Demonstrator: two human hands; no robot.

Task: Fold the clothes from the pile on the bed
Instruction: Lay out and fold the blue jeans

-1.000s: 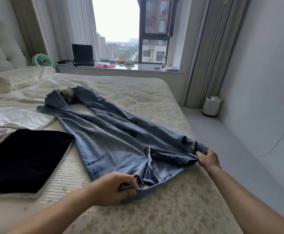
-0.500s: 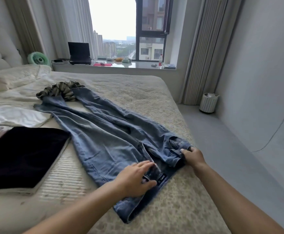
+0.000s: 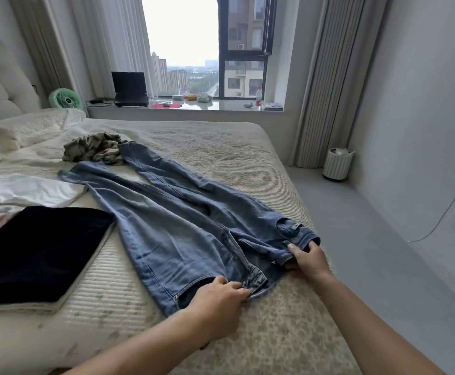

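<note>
Under both hands, on the bed point(image 3: 248, 147), lie the blue jeans point(image 3: 172, 220), legs running away from me. My left hand point(image 3: 215, 301) pinches the waistband by the button; right hand point(image 3: 306, 259) grips the waistband's other end. Left of my left hand: folded black garment point(image 3: 37, 253), w/ white cloth point(image 3: 29, 189) beyond. Crumpled striped garment point(image 3: 94, 150) past the hems.

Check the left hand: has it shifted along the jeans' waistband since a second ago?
Yes. The left hand, which gripped the waist's left corner nearest the black folded garment, now pinches the jeans at the button, closer to the right hand.
</note>
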